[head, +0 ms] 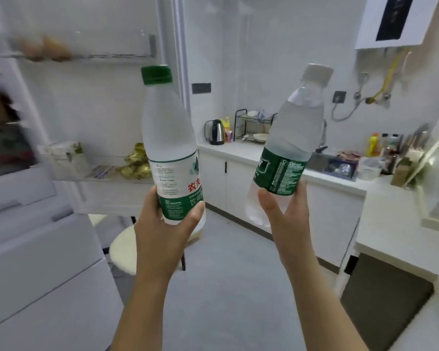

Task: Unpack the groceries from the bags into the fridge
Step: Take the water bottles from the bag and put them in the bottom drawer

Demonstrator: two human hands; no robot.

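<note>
My left hand (160, 229) grips the lower part of an upright water bottle with a green cap (167, 138) and a white and green label. My right hand (287, 216) grips the bottom of a second water bottle with a white cap (294, 138) and a dark green label, tilted to the right. Both bottles are held up in front of me. The fridge (23, 224) stands open at the left, and its door shelves (107, 173) lie just behind the left bottle.
The upper door shelf holds eggs (46, 48); the lower one holds a carton (64, 155) and gold-wrapped items (137, 163). A round stool (124, 247) stands below the door. A counter (340, 181) with a kettle (214, 131), dish rack and bottles runs along the right.
</note>
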